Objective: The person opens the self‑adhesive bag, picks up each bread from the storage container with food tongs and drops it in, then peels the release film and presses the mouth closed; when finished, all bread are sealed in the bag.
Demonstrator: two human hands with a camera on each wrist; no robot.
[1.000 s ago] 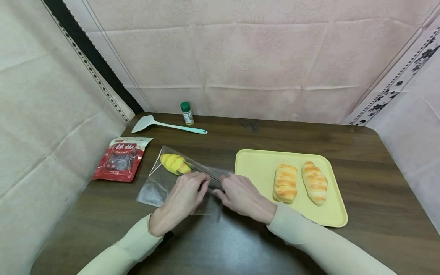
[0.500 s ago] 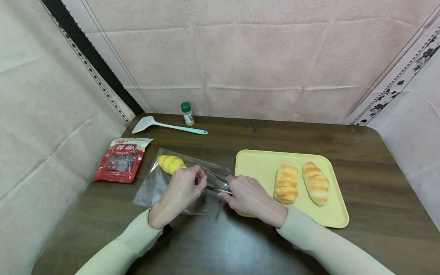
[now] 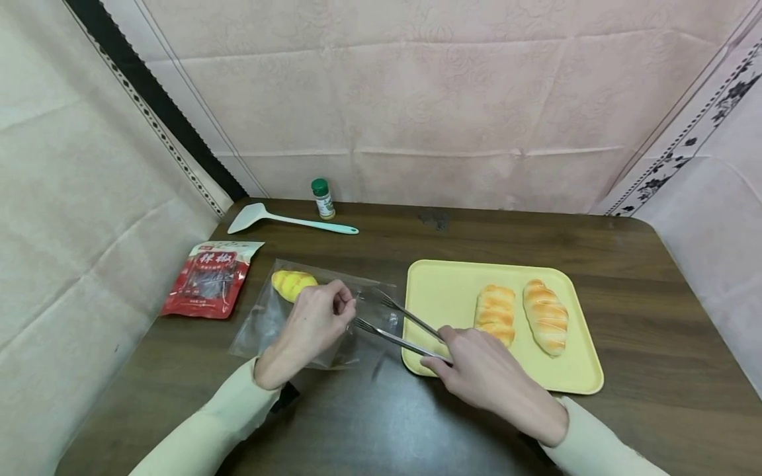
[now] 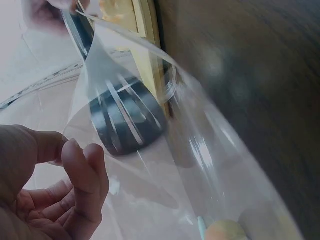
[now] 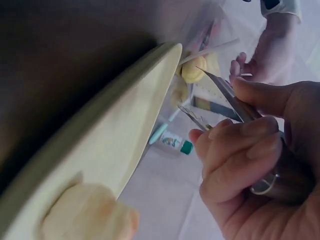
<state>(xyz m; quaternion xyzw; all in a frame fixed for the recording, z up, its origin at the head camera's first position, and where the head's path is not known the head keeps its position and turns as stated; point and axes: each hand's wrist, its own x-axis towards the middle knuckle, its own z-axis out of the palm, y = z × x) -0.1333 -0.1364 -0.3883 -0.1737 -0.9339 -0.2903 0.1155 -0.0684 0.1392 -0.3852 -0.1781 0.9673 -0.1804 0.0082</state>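
A clear plastic bag (image 3: 253,337) lies on the table with a yellow striped bread roll (image 3: 290,284) at its far left end. My left hand (image 3: 312,317) pinches the edge of the bag between thumb and fingertips. My right hand (image 3: 485,367) grips metal tongs (image 3: 405,342), whose two arms are spread and hold nothing. Their tips point left and overlap the bag's right end in the head view. From the left wrist, the slotted tong head (image 4: 127,117) shows near the bag's raised mouth.
On the right, a pale yellow tray (image 3: 440,281) carries two bread rolls (image 3: 544,317). A red food packet (image 3: 208,281) lies left of the bag. Behind are a light turquoise spatula (image 3: 297,219) and a small green-capped jar (image 3: 323,199), near the table's back edge.
My right hand has moved right and toward me, drawing the tongs away from the yellow roll. The roll stays in the bag. My left hand has shifted slightly left, still pinching the bag.
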